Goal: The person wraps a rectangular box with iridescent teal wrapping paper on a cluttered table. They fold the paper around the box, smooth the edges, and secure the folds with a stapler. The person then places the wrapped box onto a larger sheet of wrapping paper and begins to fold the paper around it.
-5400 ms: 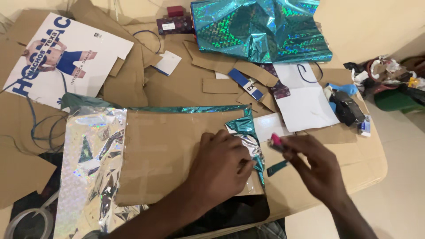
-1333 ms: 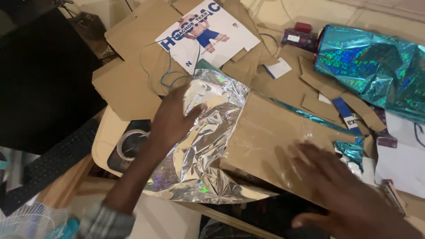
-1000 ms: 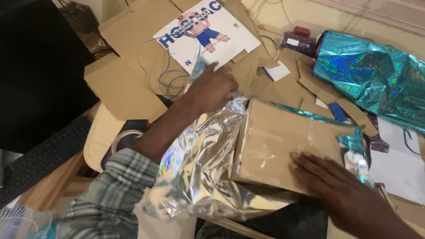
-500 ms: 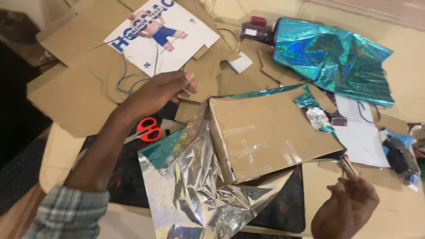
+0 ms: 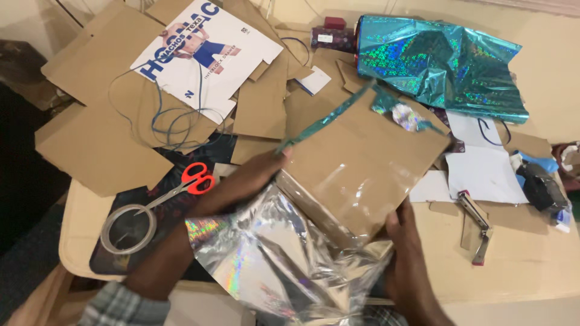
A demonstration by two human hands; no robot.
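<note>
Now gripping from both sides, no longer apart: left hand (image 5: pixel 244 181) closing its fingers (image 5: pixel 275 162) on the near-left edge of the cardboard box (image 5: pixel 362 163), right hand (image 5: pixel 403 241) clamping the near corner, tilting the box up, seemingly to free the wrap beneath. Spilling out toward the table edge below the box, crumpled silver holographic foil (image 5: pixel 272 265). Lying left of the box, red-handled scissors (image 5: pixel 184 184) and a tape roll (image 5: pixel 128 229); resting right of it, a stapler (image 5: pixel 474 217); bunching beyond it, teal foil (image 5: pixel 435 60).
</note>
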